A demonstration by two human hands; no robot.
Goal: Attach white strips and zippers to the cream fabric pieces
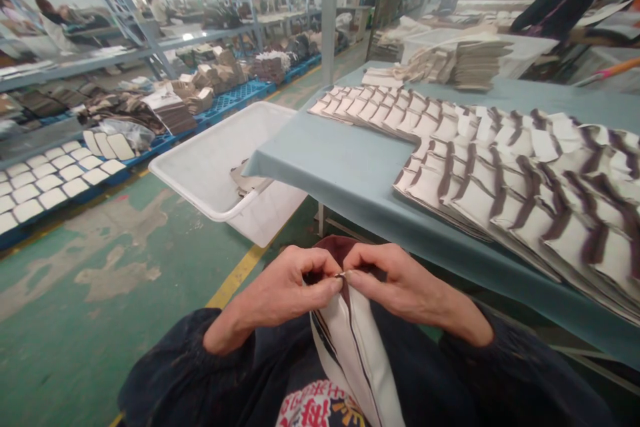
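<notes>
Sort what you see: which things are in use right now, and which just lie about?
In use: left hand, right hand, both pinching the cover at its zip.
Lying about: overlapped covers on table; white bin; blue pallets.

A table [345, 167] with a teal cloth carries overlapping rows of flat cream-and-brown covers [505, 167], fanned like shingles across its right half. A stack [475, 63] of folded pieces sits at its far end. Just beside its left corner, a white tub [200, 167] stands on the green floor [100, 267].
</notes>
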